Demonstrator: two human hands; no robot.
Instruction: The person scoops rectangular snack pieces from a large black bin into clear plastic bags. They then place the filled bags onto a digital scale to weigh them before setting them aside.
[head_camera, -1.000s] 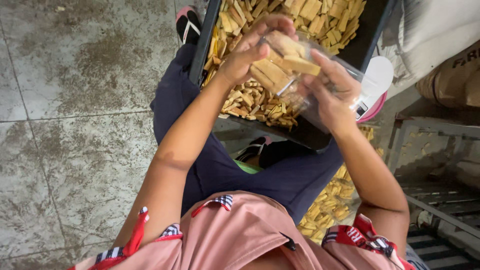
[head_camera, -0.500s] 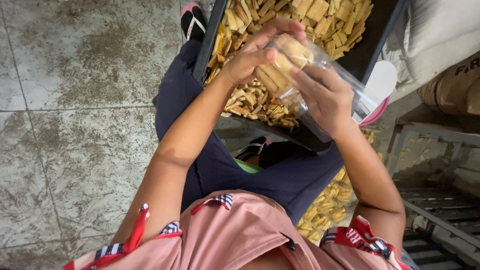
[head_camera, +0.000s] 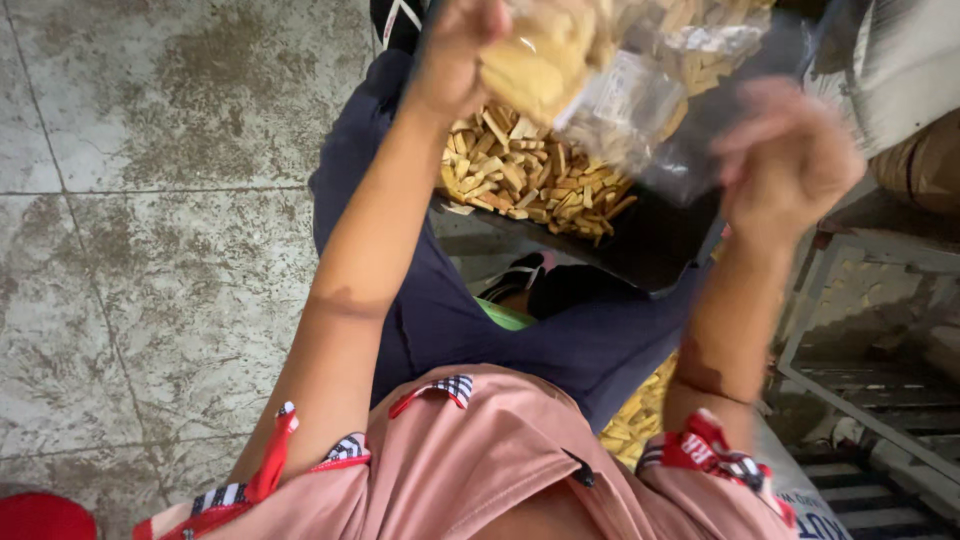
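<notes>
Over a stained grey tiled floor (head_camera: 150, 250), a person is sitting beside a dark tray (head_camera: 650, 240) that is holding tan wafer sticks (head_camera: 530, 180).

Up near the top edge, the left hand (head_camera: 455, 55) is pinching a clear plastic bag (head_camera: 620, 90) of sticks, while the right hand (head_camera: 790, 160) is blurring beside its lower end, its grip impossible to tell. A white metal rack (head_camera: 860, 330) is standing at right.

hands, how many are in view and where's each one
2. The person's left hand is at top centre, gripping a clear plastic bag of pale yellow snack sticks. The right hand is at upper right, blurred, beside the bag. No others show.
</notes>
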